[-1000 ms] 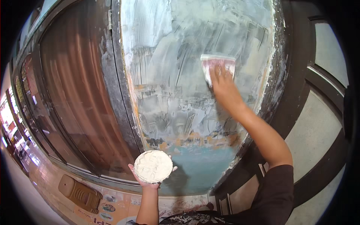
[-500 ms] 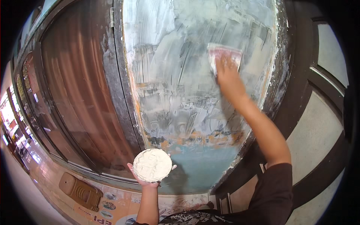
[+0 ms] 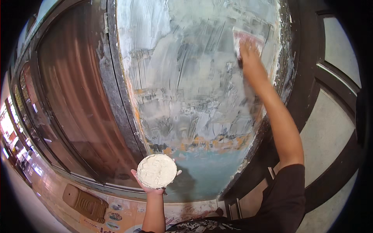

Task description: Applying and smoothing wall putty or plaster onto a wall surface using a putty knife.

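My left hand point(image 3: 152, 185) holds up a round plate point(image 3: 157, 171) heaped with white putty, low in front of the wall. My right hand point(image 3: 249, 54) reaches high and presses a flat pale scraper point(image 3: 247, 38) against a tall wall panel point(image 3: 194, 89) smeared with white putty. The panel's lower part shows bare blue and orange patches.
A brown ribbed shutter point(image 3: 74, 101) stands to the left of the panel, with a dark frame between them. Dark door frames with pale panes point(image 3: 330, 128) run along the right. A brown box point(image 3: 83, 202) lies on the floor at the lower left.
My right hand has slid the scraper upward and a little right along the panel. The plate in my left hand has stayed in place.
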Motion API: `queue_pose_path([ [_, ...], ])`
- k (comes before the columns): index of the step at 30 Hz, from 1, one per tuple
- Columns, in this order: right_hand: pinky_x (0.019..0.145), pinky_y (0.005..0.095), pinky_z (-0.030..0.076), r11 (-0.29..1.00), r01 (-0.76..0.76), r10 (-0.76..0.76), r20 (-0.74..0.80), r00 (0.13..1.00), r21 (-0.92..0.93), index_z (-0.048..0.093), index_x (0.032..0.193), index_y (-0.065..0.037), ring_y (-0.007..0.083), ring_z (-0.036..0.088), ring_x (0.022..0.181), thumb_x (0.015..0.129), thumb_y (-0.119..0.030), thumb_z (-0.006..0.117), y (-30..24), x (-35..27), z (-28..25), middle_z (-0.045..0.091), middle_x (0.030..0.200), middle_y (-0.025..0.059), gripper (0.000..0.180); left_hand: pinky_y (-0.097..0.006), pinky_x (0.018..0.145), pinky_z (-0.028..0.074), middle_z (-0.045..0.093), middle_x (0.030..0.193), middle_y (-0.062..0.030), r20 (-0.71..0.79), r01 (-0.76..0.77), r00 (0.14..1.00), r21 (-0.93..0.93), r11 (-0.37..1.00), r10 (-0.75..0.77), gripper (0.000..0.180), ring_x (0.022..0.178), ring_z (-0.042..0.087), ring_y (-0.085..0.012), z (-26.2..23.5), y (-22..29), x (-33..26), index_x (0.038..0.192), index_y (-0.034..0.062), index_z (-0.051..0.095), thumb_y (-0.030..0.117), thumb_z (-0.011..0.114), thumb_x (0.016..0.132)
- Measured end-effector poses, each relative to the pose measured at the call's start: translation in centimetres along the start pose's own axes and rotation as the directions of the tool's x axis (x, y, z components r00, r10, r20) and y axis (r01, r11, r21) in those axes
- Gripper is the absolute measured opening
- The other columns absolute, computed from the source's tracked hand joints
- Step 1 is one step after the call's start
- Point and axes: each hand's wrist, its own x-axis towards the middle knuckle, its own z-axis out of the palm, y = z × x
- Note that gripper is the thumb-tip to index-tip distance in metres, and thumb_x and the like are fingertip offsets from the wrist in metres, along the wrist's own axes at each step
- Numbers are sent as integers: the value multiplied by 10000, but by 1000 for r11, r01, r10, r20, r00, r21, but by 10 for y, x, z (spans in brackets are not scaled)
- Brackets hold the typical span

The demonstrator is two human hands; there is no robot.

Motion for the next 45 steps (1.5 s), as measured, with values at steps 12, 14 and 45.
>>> queue_pose_path([
  [12,1162,474,334,979,-39,50,-50,997,199,340,1501,24,461,351,1413,872,80,464,-30,-6,-55,380,1516,292,644,-888,978,191,290,1584,-239,-10,-10,1000,-58,998,9,1082,1365,270,-641,-2,8,-5,1533,163,367,924,361,766],
  [14,1167,465,326,990,-38,50,-87,995,136,354,1499,5,461,343,1416,890,77,451,38,25,-47,384,1507,303,621,-888,980,189,287,1585,-240,-15,21,1000,-109,994,-23,1083,1369,268,-636,6,-2,-2,1534,166,366,926,364,763],
  [45,1173,481,314,917,-56,-108,380,918,396,382,1461,60,435,410,1382,822,101,536,-108,-188,-46,455,1459,286,658,-877,990,218,334,1561,-236,-8,-11,1000,-96,995,10,1089,1368,309,-605,3,-2,-17,1523,172,379,920,435,734],
])
